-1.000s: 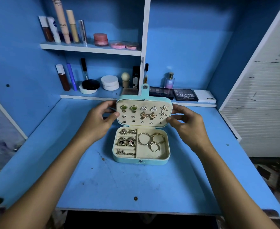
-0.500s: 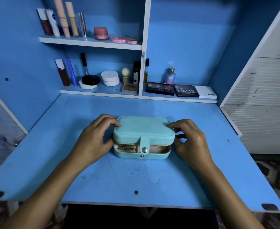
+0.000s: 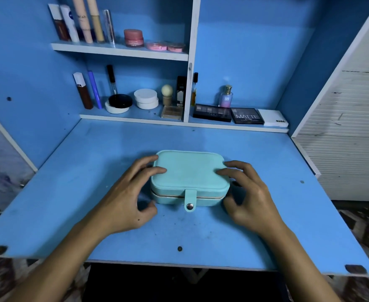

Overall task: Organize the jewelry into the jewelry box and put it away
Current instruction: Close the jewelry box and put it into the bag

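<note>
The turquoise jewelry box (image 3: 190, 171) sits lid down on the middle of the blue desk (image 3: 113, 153), so the jewelry inside is hidden. Its strap with the metal snap (image 3: 190, 202) hangs over the front. My left hand (image 3: 126, 197) grips the box's left side, fingers on the lid's edge and thumb by the front left corner of the base. My right hand (image 3: 251, 199) grips the right side the same way, fingertips on the lid and thumb low against the base.
Behind the desk, a low shelf (image 3: 135, 119) holds compacts, tubes, eyeshadow palettes (image 3: 246, 116) and a perfume bottle (image 3: 226, 97). An upper shelf (image 3: 118, 51) carries tubes and pink jars. A white panel (image 3: 353, 127) bounds the right side.
The lid, open and upright a second ago with earrings and rings showing, has come down onto the base. Both hands followed it and now hold the box's sides.
</note>
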`<act>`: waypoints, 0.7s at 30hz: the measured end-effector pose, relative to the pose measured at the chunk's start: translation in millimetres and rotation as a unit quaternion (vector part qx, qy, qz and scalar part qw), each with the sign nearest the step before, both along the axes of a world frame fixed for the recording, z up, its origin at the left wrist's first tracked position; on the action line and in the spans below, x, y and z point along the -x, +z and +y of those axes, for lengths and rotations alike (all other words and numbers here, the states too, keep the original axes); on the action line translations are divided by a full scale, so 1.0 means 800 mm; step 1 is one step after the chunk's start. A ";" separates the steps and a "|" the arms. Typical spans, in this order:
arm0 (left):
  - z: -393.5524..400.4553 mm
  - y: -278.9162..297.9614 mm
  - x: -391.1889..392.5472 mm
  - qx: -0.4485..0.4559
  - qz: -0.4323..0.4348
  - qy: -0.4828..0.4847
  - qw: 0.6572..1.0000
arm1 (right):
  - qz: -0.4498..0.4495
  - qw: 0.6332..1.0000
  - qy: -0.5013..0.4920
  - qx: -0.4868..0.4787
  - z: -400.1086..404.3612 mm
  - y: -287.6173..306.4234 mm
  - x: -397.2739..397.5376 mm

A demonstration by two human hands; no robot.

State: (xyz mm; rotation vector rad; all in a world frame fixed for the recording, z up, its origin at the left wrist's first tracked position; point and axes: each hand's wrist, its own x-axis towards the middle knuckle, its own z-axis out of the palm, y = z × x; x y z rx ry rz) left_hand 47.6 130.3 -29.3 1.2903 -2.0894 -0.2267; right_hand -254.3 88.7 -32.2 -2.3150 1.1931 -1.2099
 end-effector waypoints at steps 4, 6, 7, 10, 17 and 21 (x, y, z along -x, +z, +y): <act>0.000 -0.007 0.005 0.005 -0.010 0.007 1.000 | 0.034 0.996 0.059 -0.055 0.010 0.005 0.001; -0.001 -0.009 0.006 0.010 -0.018 0.012 1.000 | 0.037 0.996 0.064 -0.059 0.009 0.003 0.001; -0.002 -0.010 0.006 0.017 -0.019 0.013 1.000 | 0.034 0.996 0.063 -0.058 0.008 0.001 0.001; -0.003 -0.013 0.005 0.037 -0.017 0.011 0.999 | 0.020 0.996 0.065 -0.050 0.006 -0.003 0.001; -0.005 -0.016 0.004 0.038 0.022 0.009 0.999 | -0.003 0.996 0.070 -0.055 0.004 -0.005 0.001; -0.006 -0.018 0.002 0.030 0.047 0.003 0.998 | -0.005 0.996 0.072 -0.055 0.003 -0.006 0.001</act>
